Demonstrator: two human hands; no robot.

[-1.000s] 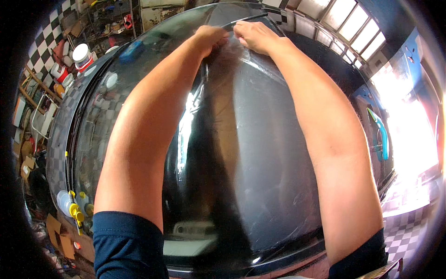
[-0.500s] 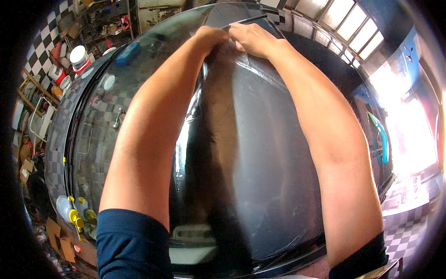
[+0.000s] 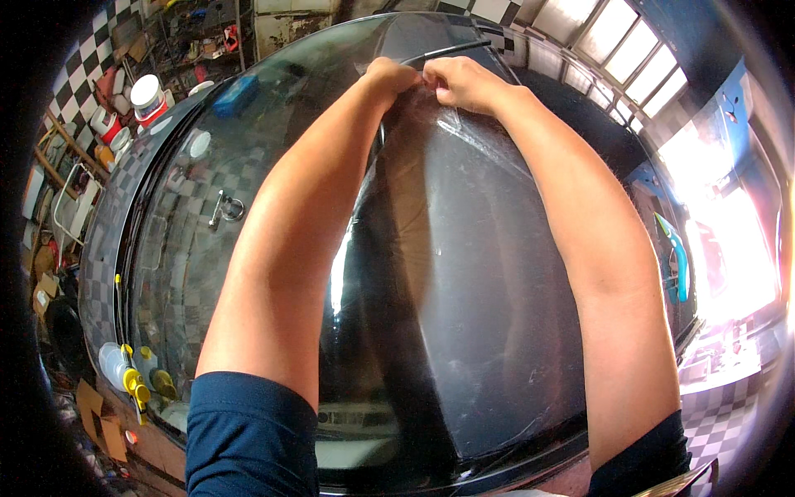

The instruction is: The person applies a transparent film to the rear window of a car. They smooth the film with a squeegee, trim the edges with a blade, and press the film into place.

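Two hands, left hand (image 3: 394,76) and right hand (image 3: 464,83), both pinched shut on clear film (image 3: 464,141) atop dark curved glass (image 3: 464,315).

Two bare forearms come up from the lower edge and stretch away from the viewer, drawing together toward the top centre; each upper arm wears a short dark blue sleeve. The left hand (image 3: 391,76) is curled with its knuckles up and its fingers bent down and tucked under, pinching at the fingertips, and the right hand (image 3: 464,83) sits just beside it in a similar curl, thumb side turned toward the left hand so the two nearly touch. Both elbows are nearly straight, both wrists level with the forearms.
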